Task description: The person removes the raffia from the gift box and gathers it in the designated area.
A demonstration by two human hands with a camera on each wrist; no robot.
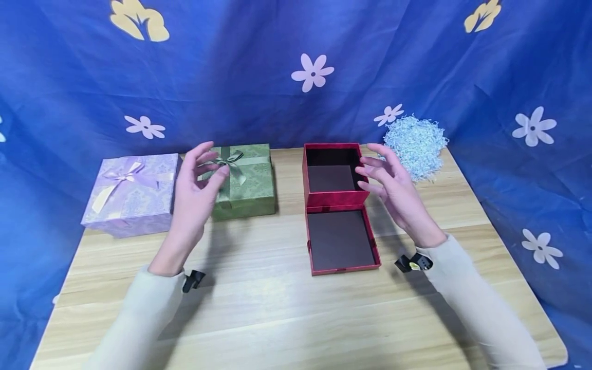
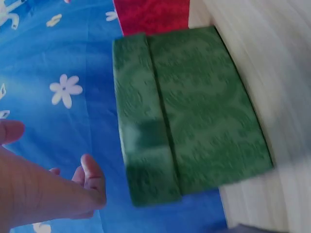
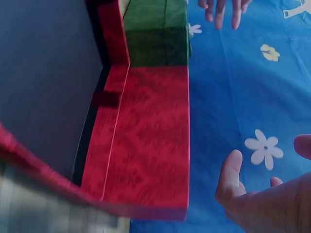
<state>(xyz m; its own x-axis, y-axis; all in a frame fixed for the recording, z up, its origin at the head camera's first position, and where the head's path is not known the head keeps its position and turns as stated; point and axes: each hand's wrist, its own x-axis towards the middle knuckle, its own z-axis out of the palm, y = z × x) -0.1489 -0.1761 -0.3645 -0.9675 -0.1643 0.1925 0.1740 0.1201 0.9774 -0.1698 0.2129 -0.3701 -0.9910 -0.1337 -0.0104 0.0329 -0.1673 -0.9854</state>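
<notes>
My left hand [image 1: 191,187] hovers by the left part of a green gift box [image 1: 252,190] with a green ribbon bow, fingers loosely bent and nothing in them. In the left wrist view that hand [image 2: 58,189] stands apart from the green box [image 2: 204,111]. On the other side, my right hand [image 1: 395,192] hangs at the right edge of a red box [image 1: 339,199], also holding nothing. The red box stands with its dark inside showing, and its lid [image 1: 342,239] lies inner side up against the box's front. Whether the right fingertips touch the rim I cannot tell.
A lilac gift box [image 1: 136,192] with a bow stands at the far left of the wooden table [image 1: 259,303]. Pale blue shredded paper [image 1: 413,146] is heaped at the back right. Blue flowered cloth [image 1: 259,72] hangs behind and at the sides.
</notes>
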